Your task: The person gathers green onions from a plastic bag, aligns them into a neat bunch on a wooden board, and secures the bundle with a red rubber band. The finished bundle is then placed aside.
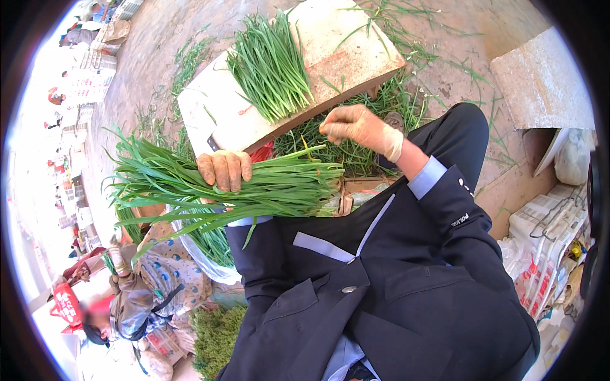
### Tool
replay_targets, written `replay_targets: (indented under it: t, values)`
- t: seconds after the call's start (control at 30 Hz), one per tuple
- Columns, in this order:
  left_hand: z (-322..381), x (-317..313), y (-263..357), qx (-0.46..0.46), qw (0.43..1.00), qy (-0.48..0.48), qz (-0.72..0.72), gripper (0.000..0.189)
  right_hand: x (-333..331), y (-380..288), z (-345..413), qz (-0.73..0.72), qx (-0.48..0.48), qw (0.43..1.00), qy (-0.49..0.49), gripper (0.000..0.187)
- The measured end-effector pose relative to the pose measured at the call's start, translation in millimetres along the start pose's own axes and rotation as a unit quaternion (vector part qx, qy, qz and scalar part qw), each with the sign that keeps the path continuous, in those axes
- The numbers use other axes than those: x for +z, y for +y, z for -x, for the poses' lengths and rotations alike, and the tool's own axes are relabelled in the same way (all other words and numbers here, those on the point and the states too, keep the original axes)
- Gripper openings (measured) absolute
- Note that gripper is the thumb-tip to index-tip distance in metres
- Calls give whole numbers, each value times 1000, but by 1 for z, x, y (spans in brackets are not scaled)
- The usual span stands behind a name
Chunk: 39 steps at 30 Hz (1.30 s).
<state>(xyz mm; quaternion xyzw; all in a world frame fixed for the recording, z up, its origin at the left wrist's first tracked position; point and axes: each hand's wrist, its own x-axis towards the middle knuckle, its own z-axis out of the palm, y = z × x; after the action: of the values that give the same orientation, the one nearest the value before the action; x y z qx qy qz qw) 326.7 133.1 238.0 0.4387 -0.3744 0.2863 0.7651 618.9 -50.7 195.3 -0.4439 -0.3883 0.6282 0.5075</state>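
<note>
My gloved left hand [225, 171] is wrapped around a thick bunch of garlic chives [286, 183], its leaf tips fanning left and its cut ends toward the right. Above those cut ends, my gloved right hand [355, 127] is raised with fingers curled and fingertips together. Whether a small bit is pinched there cannot be made out. A second chive bundle [271, 66] lies across the pale low table [329, 28] in front of me. On the tabletop near that bundle is a thin red strip [326, 60].
Loose chive trimmings [329, 143] litter the floor under and around the table. A plastic bag of greens [205, 243] stands by my left arm. A co-worker [138, 305] sits at lower left. To the right are a board [543, 78] and a foam box [538, 214].
</note>
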Motion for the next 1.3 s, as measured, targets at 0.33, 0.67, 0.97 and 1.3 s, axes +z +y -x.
replay_targets:
  t: [0.33, 0.67, 0.97, 1.3]
  values:
    - [-2, 1, -6, -13, 1000, 10, 0, 44, 44, 11, -7, 239, -137, 952, 134, 19]
    - [14, 6, 9, 13, 997, 78, -16, 43, 11, -8, 20, 221, -178, 959, -3, 24]
    - [10, 15, 8, -18, 991, 131, -13, 32, 45, -11, 19, 497, -294, 815, -52, 14]
    - [21, 16, 10, 24, 984, 178, 12, 20, 16, -4, 13, 196, -233, 926, 224, 15]
